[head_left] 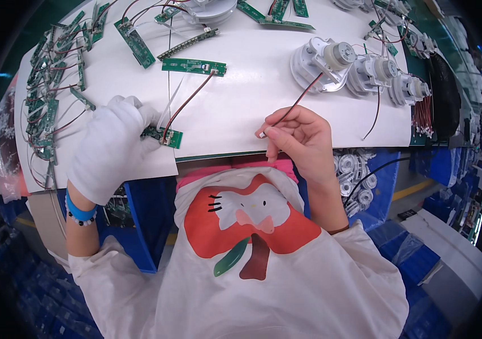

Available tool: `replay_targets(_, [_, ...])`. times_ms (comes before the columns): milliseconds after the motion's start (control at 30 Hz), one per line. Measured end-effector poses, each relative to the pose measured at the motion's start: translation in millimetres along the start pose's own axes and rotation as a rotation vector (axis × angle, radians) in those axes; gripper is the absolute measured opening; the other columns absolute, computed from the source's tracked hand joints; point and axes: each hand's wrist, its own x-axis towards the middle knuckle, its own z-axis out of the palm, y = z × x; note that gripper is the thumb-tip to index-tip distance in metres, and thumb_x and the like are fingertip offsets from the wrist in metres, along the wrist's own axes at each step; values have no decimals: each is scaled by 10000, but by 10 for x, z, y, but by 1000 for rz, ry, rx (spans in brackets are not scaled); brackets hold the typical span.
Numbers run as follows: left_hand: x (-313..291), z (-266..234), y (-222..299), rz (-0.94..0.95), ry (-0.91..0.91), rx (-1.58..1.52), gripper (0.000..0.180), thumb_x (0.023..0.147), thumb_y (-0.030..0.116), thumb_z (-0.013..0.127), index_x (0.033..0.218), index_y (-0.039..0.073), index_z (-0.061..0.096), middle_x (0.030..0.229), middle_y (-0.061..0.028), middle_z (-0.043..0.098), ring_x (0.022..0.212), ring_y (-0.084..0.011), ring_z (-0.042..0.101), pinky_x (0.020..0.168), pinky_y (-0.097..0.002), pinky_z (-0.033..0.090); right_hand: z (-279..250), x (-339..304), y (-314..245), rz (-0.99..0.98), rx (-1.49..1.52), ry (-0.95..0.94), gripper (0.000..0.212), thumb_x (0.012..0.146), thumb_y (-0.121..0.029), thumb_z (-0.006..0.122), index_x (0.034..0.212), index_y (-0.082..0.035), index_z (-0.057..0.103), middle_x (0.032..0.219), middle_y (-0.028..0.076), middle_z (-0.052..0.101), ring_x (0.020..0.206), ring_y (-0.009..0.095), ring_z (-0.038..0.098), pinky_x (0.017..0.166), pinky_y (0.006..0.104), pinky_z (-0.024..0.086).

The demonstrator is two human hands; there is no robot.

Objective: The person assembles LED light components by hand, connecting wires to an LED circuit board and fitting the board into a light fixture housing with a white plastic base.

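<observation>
My left hand, in a white glove, is closed on a small green circuit board near the table's front edge. A red-and-black cable and a white flat cable link that board to a longer green board lying farther back. Bare, my right hand pinches the end of a dark red-and-black motor wire, with a small white connector at the fingertips. This wire runs up to a white motor assembly with a silver motor on top, standing at the right.
Two more white motor assemblies stand farther right, one with its wire hanging down. Many wired green boards lie piled at the left. Blue bins sit below the table edge, the right one holding white round parts.
</observation>
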Motion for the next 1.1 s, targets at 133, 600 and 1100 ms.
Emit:
replay_targets(133, [-41, 108, -50, 110, 250, -61, 258, 617, 45, 663, 829, 21, 518, 836, -152, 540, 775, -327, 522, 705, -358, 424, 10, -9, -18, 40, 19, 19, 114, 798, 25, 558, 901, 75, 552, 813, 121, 608, 563, 93, 568, 473, 197, 479])
replay_targets(600, [161, 492, 914, -543, 481, -1656, 157, 801, 8, 524, 912, -2, 414, 674, -124, 571, 433, -133, 506, 400, -215, 420, 143, 46, -93, -57, 118, 50, 67, 768, 23, 603, 812, 55, 565, 783, 91, 601, 598, 83, 568, 479, 190, 480])
replay_targets(1100, [262, 475, 988, -586, 381, -1614, 117, 815, 21, 518, 908, -26, 572, 651, -35, 565, 407, -48, 455, 356, -183, 347, 208, 64, -4, -485, -705, 132, 96, 667, 73, 650, 721, 22, 590, 757, 57, 601, 544, 43, 491, 464, 167, 373])
